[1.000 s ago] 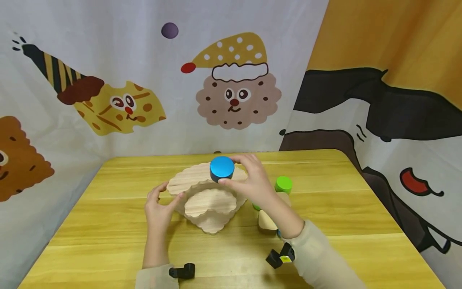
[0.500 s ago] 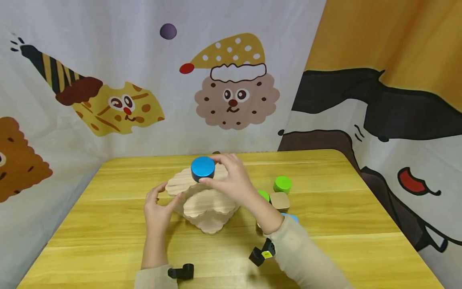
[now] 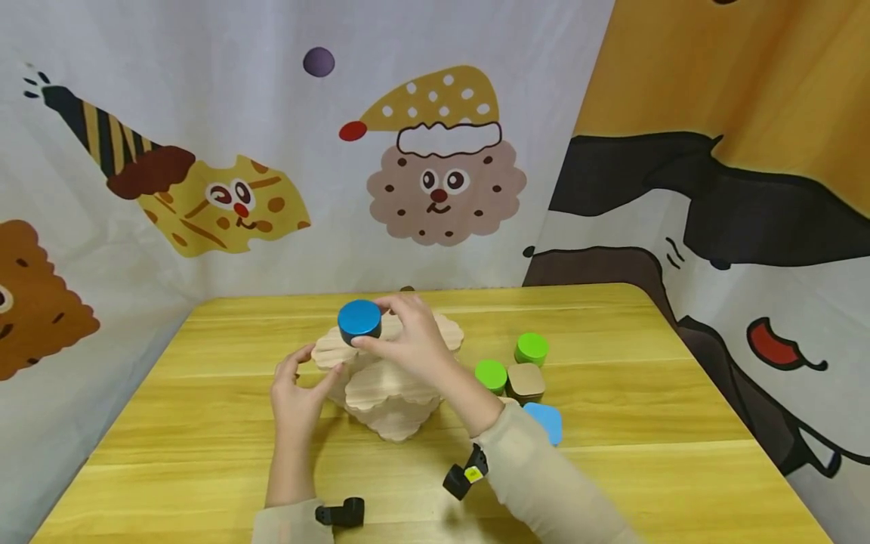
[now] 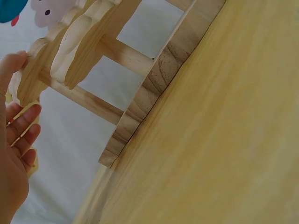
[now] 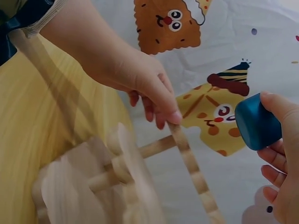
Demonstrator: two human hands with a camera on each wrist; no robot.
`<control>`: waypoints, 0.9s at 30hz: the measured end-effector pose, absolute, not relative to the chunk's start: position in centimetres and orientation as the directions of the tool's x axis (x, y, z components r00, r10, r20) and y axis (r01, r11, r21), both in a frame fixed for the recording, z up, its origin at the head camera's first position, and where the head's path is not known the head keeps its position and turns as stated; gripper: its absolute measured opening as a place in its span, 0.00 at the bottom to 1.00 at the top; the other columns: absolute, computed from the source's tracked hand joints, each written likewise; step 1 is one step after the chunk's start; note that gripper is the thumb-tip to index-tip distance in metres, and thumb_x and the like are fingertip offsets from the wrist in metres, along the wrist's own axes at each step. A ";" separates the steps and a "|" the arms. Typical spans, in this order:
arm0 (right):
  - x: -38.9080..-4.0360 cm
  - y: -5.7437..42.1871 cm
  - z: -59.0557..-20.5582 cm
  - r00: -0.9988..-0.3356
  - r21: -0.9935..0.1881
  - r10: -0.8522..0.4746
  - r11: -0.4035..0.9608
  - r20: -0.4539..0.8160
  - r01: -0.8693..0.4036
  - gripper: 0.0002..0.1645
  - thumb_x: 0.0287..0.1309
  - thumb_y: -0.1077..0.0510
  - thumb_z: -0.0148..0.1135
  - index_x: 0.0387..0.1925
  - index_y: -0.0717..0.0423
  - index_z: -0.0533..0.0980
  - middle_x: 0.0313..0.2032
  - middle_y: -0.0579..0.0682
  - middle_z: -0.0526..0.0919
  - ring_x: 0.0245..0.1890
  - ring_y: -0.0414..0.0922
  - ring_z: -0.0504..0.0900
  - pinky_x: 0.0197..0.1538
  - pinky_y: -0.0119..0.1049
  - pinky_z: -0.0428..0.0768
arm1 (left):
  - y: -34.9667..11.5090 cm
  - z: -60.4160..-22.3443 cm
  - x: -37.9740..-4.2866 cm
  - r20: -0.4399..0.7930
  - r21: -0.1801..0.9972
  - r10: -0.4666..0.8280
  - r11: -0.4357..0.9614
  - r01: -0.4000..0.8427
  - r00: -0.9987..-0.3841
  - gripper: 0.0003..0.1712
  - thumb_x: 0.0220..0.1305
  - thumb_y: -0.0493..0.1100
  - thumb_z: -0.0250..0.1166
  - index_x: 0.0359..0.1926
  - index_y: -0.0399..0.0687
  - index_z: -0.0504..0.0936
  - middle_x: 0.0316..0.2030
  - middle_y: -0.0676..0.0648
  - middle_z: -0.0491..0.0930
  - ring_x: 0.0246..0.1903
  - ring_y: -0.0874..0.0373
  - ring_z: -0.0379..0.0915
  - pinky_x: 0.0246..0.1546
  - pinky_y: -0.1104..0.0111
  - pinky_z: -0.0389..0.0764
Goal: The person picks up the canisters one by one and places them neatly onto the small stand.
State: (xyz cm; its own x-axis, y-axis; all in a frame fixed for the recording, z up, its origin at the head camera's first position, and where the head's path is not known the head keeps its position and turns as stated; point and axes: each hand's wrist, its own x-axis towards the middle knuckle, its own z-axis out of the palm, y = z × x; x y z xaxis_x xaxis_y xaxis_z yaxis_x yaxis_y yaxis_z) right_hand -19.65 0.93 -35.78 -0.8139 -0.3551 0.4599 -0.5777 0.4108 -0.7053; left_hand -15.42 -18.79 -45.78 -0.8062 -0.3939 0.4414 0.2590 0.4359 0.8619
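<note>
A pale wooden tiered stand with scalloped cloud-shaped boards joined by round posts stands mid-table. My left hand holds the left end of its highest board between thumb and fingers; in the left wrist view, that hand has its lower fingers loosely bent beside the board. My right hand pinches a blue round-cornered block with dark sides by its right side, over the left part of the top board. The right wrist view shows the block above and apart from the board, between thumb and fingers.
Right of the stand lie two green round blocks, a tan rounded-square block and a light blue block. Another tan block is mostly hidden by the right forearm. A cartoon-printed curtain hangs behind the wooden table.
My right hand has carried the blue block leftward over the top board, uncovering the blocks on the right. My left hand keeps its place at the stand's left end.
</note>
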 end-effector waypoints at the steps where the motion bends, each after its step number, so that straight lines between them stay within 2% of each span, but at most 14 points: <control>1: -19.7 0.7 -35.9 -0.817 -0.708 -0.357 0.413 0.452 -0.573 0.29 0.46 0.45 0.75 0.49 0.51 0.77 0.44 0.43 0.77 0.48 0.44 0.71 0.49 0.41 0.70 | -18.8 -45.8 -15.4 0.445 0.860 -0.392 0.438 0.262 -0.805 0.30 0.46 0.38 0.78 0.52 0.35 0.79 0.48 0.38 0.77 0.50 0.51 0.66 0.48 0.58 0.60; 12: -19.7 -2.2 -37.4 -0.851 -0.718 -0.363 0.465 0.379 -0.518 0.32 0.47 0.37 0.71 0.51 0.47 0.77 0.47 0.39 0.77 0.50 0.42 0.70 0.51 0.41 0.68 | -19.0 -46.0 -15.6 0.451 0.856 -0.395 0.446 0.262 -0.801 0.28 0.47 0.38 0.77 0.50 0.36 0.80 0.47 0.38 0.78 0.50 0.50 0.66 0.47 0.55 0.61; 19: -19.7 -3.3 -38.3 -0.874 -0.721 -0.357 0.503 0.329 -0.477 0.34 0.47 0.35 0.70 0.53 0.47 0.76 0.49 0.38 0.77 0.53 0.39 0.68 0.56 0.43 0.64 | -19.0 -46.0 -15.6 0.444 0.860 -0.404 0.442 0.254 -0.800 0.28 0.46 0.38 0.78 0.50 0.36 0.80 0.47 0.37 0.78 0.50 0.49 0.67 0.47 0.57 0.61; 27: -19.9 -3.9 -39.1 -0.876 -0.688 -0.350 0.544 0.333 -0.479 0.36 0.47 0.32 0.68 0.54 0.46 0.76 0.48 0.38 0.77 0.51 0.39 0.67 0.51 0.41 0.67 | -18.9 -45.9 -15.5 0.452 0.862 -0.410 0.430 0.270 -0.792 0.28 0.45 0.36 0.77 0.50 0.33 0.80 0.45 0.35 0.78 0.48 0.53 0.67 0.46 0.56 0.61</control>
